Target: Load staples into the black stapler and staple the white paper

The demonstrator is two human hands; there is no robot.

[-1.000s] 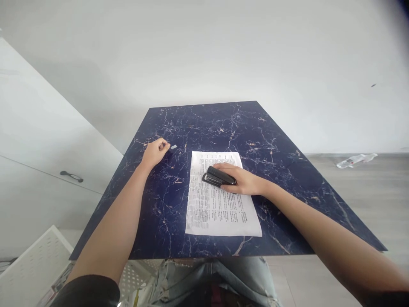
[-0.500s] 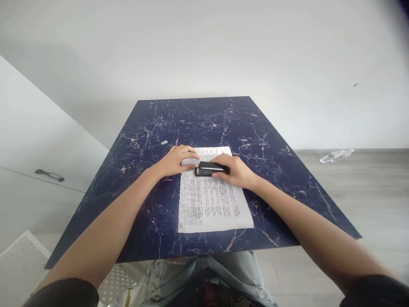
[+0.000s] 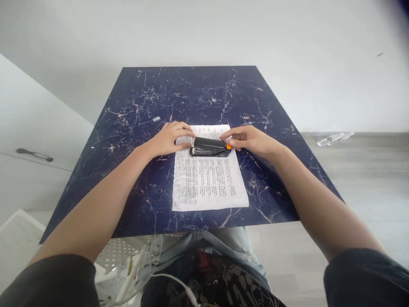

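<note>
A black stapler (image 3: 209, 147) with an orange part at its right end lies crosswise on the upper part of a printed paper sheet (image 3: 220, 198). My left hand (image 3: 168, 138) rests over the sheet's left edge with thumb and fingers apart, the tips close to the stapler's front end. At the stapler's orange rear end is my right hand (image 3: 252, 138), its fingers loosely spread and no longer wrapped round the body. Whether the right fingertips touch the stapler is hard to make out. Dense print covers the sheet, and its left margin looks ragged.
A dark blue marble-patterned table (image 3: 191, 94) carries everything. Beyond the left hand lies a small pale piece (image 3: 156, 119). A clear plastic item (image 3: 335, 139) is on the floor at right. White perforated furniture (image 3: 21, 241) and a cable (image 3: 175, 279) show below.
My right hand has let go of the stapler and drawn back to its rear end, uncovering the orange part. The left hand stays by the sheet's edge. The camera view has tilted down.
</note>
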